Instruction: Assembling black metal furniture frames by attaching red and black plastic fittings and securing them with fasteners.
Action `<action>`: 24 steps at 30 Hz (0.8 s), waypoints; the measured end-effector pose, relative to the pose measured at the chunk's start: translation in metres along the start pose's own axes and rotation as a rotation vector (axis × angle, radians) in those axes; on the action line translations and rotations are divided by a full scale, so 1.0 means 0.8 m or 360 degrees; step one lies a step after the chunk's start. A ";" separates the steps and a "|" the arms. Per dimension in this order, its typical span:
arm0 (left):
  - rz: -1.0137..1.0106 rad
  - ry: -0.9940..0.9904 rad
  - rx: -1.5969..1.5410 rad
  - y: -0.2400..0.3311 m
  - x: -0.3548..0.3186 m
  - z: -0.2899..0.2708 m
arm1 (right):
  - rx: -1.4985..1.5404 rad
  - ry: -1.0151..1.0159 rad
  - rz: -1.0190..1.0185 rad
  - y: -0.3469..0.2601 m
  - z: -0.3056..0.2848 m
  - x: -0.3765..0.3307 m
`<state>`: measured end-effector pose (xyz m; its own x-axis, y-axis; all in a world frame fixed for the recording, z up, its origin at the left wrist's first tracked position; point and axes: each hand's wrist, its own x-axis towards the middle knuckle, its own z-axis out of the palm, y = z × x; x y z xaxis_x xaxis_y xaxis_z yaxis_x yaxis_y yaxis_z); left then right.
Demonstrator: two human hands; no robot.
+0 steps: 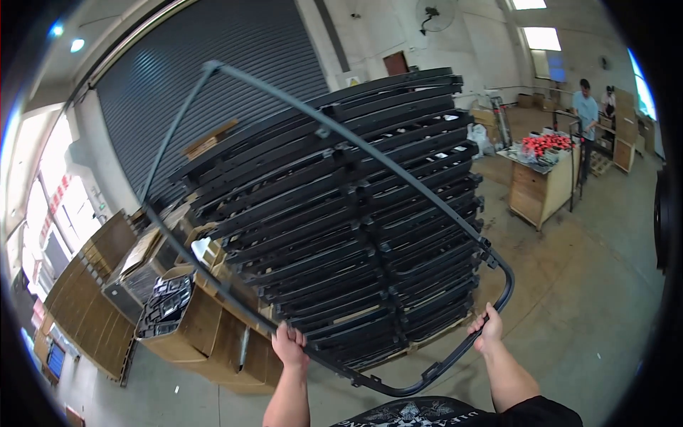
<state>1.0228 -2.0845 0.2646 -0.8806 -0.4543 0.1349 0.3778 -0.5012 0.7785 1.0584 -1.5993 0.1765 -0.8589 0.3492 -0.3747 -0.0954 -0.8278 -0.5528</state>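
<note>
Both my hands hold a large dark metal tube frame (398,173), tilted up and away from me. It has long straight sides, rounded near corners and small brackets along the tube. My left hand (289,346) is closed round its left side, low in the view. At the right, my right hand (487,329) wraps the tube just below the rounded corner. Behind the frame rises a tall stack of black metal frames (356,206), resting on a wooden pallet (416,344). From this view I cannot tell whether the held frame touches the stack.
Left of the stack stands an open cardboard box (188,331) of black parts, near leaning brown sheets (89,313). A wooden bench (535,192) with red items is at the right; a person (585,117) stands beside it. A grey roller shutter (213,50) is behind.
</note>
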 end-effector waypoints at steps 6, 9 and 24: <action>-0.0349 0.0493 -0.0055 -0.123 -0.109 0.018 | -0.0436 -0.0199 -0.0482 -0.165 0.019 -0.016; -0.0912 0.0769 -0.0285 -0.180 -0.172 0.026 | -0.0702 -0.0418 -0.0594 -0.246 0.079 -0.028; -0.0780 -0.2381 0.1835 -0.507 -0.435 0.019 | -0.2874 -0.0786 -0.1163 -0.416 0.059 -0.134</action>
<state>1.1717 -1.7120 -0.0885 -0.5628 0.7538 -0.3392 0.2735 0.5571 0.7841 1.1586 -1.3815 0.4356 -0.9680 -0.0367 0.2483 -0.1754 0.8066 -0.5645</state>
